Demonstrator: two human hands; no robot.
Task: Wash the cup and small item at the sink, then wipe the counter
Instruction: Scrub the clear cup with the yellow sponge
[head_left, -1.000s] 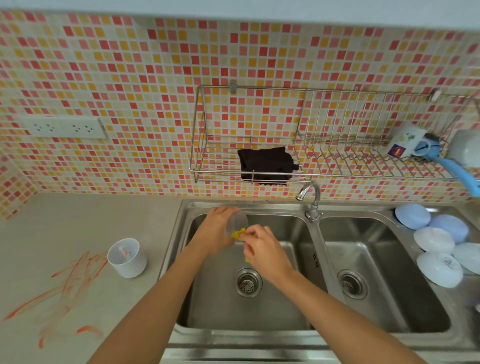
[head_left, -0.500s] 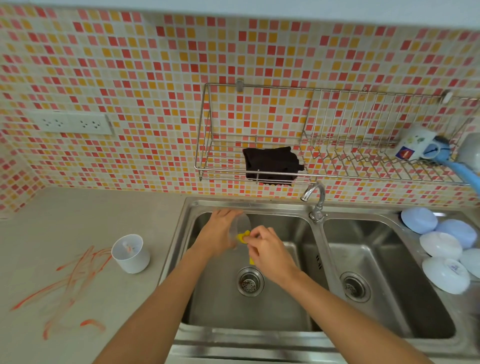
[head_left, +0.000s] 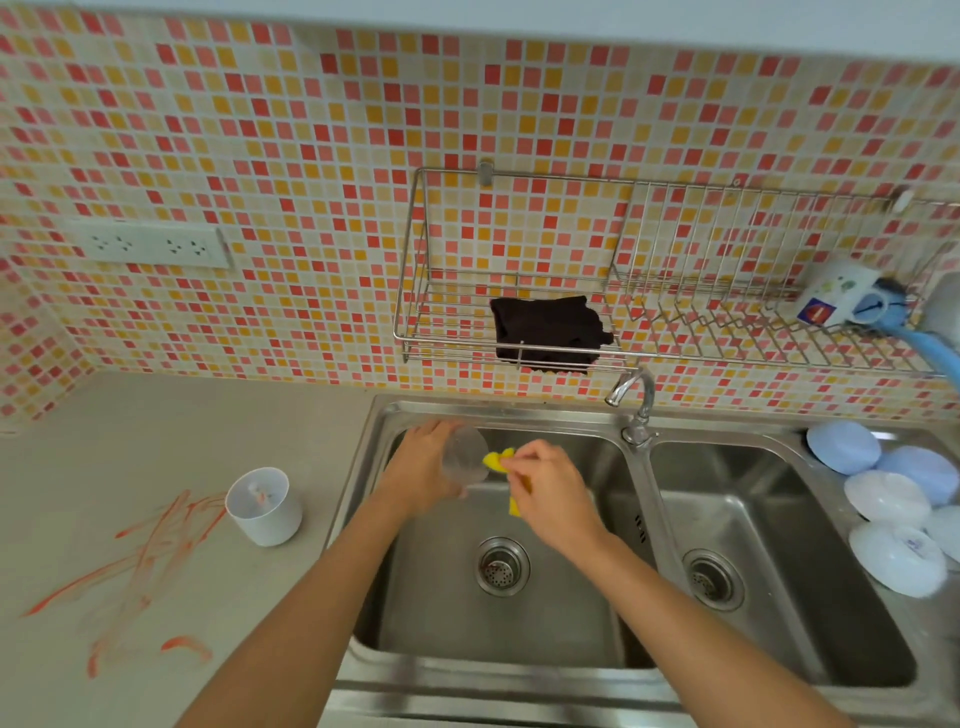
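a: step in hand?

b: washing the cup, by my judgement. the left hand (head_left: 423, 467) is wrapped around a clear cup (head_left: 464, 461), tipped on its side with the mouth toward the right hand (head_left: 553, 488). that hand is pinched shut on a yellow sponge (head_left: 498, 462), whose leading edge sits at the cup's rim.

a: where is this happening?

b: over the left sink basin (head_left: 545, 623), above and behind the drain (head_left: 503, 566). the faucet (head_left: 634, 400) stands beyond the right hand, to its right; i see no water running.

a: pose of the arms?

b: both forearms reach forward and converge, hands almost touching, left wrist turned so the cup lies across the palm.

a: what remains?

b: a white cup (head_left: 265, 506) stands on the counter (head_left: 130, 467) well left of the left hand, something small inside it, too unclear to name. orange smears (head_left: 135, 571) lie nearer than it, unwiped.

a: next move?

b: likely working the sponge into the cup, then rinsing; that calls for a firm left grip on slippery plastic.
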